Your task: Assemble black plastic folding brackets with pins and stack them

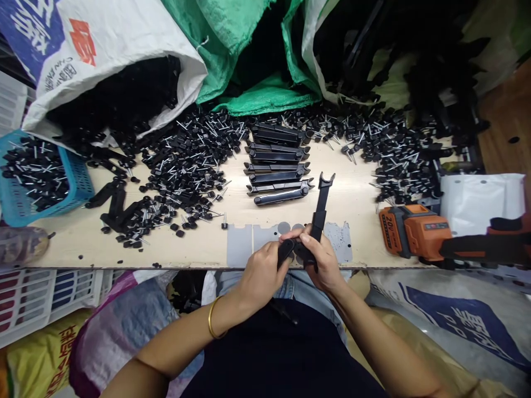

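Observation:
Just over the table's front edge, my left hand (259, 273) is closed round a short black plastic piece (284, 254) with a rounded end. Close beside it, my right hand (327, 265) grips a long black plastic bar (320, 213), whose forked tip points away from me. The two pieces meet between my fingers; whether they are joined is hidden. Beyond my hands lies a row of similar black forked bars (279, 178), side by side. Black-headed knob screws (186, 166) with silver shanks are heaped to the left of that row.
More knob screws (398, 149) lie on the right, near an orange cordless power tool (423, 232). A blue basket (78, 182) of screws stands far left. Open sacks (257, 102) of black parts line the table's back. Grey patches (239, 246) mark the front edge.

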`<state>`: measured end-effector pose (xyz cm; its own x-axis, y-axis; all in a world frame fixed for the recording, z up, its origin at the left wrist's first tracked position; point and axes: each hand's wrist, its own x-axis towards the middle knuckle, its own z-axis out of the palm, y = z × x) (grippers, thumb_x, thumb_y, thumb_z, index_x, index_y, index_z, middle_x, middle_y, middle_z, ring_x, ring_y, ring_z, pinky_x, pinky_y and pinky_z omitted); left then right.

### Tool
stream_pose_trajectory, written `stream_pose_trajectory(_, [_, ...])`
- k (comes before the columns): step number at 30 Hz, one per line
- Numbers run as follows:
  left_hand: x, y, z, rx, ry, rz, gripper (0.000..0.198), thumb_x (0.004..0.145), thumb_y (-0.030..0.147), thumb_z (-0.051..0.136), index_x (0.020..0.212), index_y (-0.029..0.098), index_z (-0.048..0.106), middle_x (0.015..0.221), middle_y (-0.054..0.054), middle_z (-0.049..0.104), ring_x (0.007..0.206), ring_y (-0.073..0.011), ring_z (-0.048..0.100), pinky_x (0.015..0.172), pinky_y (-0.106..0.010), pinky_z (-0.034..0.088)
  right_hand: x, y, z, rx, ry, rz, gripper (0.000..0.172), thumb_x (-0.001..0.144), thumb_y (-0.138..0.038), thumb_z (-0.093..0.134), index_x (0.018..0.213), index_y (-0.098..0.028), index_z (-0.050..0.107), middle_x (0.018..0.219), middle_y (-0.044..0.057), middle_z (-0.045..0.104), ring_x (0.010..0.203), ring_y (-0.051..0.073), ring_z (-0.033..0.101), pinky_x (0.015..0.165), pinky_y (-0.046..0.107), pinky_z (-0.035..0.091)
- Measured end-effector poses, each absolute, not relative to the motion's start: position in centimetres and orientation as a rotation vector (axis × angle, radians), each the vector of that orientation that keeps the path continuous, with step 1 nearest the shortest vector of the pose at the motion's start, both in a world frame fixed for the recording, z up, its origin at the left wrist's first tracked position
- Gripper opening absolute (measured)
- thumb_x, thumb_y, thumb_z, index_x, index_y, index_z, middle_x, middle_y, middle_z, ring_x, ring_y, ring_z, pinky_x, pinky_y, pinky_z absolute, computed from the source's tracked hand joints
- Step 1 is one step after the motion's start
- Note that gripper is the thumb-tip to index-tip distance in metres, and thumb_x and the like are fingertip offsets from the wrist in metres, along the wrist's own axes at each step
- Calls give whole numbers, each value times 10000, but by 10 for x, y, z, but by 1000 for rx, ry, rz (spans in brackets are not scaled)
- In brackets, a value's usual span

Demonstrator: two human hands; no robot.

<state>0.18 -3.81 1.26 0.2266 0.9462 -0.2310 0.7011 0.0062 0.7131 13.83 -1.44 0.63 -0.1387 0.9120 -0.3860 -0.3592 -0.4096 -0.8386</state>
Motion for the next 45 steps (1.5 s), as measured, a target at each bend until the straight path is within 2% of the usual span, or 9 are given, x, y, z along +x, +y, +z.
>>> stream_pose_trajectory(12, [4,-40,-3,1726,1550,460,226,795,144,545,1022,138,547,893,-93,653,817,-224,632,723,-343,514,126,-10,1,-1292,-636,1696,254,805,-420,598,715,-193,667,736,18,638,713,138,558,688,270,444])
stream_pose_trajectory(15, [-6,-28,-4,1618,1434,481,175,779,183,571,952,151,572,858,-53,653,787,-190,618,706,-294,493,124,-11,1,-1303,-619,1591,252,797,-423,610,703,-197,668,739,17,636,727,142,561,698,275,445])
stream_pose_trajectory(18, [-14,-23,-3,1424,1241,380,109,780,243,586,840,153,586,732,9,619,656,-133,580,586,-220,442,125,-13,0,-1243,-640,1648,259,800,-432,605,712,-196,665,735,16,634,676,135,549,657,276,446])
stream_pose_trajectory(21, [-8,-29,-4,1284,1223,361,70,777,192,555,788,136,596,676,16,602,602,-111,555,551,-200,412,120,-14,-2,-1231,-659,1689,279,799,-435,604,689,-183,650,691,17,625,648,130,544,625,269,441])
stream_pose_trajectory(27, [11,-31,3,1247,1424,486,151,744,110,525,871,140,600,708,-14,632,624,-134,580,573,-218,439,111,-10,-4,-1216,-550,1539,264,798,-422,616,669,-195,573,649,-9,605,617,123,551,591,259,454])
stream_pose_trajectory(32, [2,-20,16,1449,1307,278,172,783,173,517,936,172,597,775,-45,668,659,-192,630,591,-275,466,124,-3,3,-1205,-452,1778,321,760,-467,640,647,-211,484,621,-18,593,616,145,583,596,288,497])
stream_pose_trajectory(37, [19,-30,17,1404,1474,384,332,751,123,547,1082,130,553,923,-119,685,840,-256,664,724,-342,518,119,1,8,-1247,-432,1528,412,807,-505,551,552,-223,393,505,-7,541,579,161,588,570,302,494])
stream_pose_trajectory(40, [18,-31,15,1399,1434,425,356,753,95,528,1106,132,543,926,-116,685,840,-245,667,723,-329,523,118,3,9,-1281,-520,1535,418,820,-483,541,511,-216,455,518,20,568,604,168,594,562,299,479])
stream_pose_trajectory(45, [6,-24,9,1474,1314,266,231,751,98,517,962,164,584,775,-63,673,678,-212,653,601,-288,501,123,8,4,-1301,-553,1742,393,792,-420,597,485,-175,576,492,36,573,561,156,577,512,277,426])
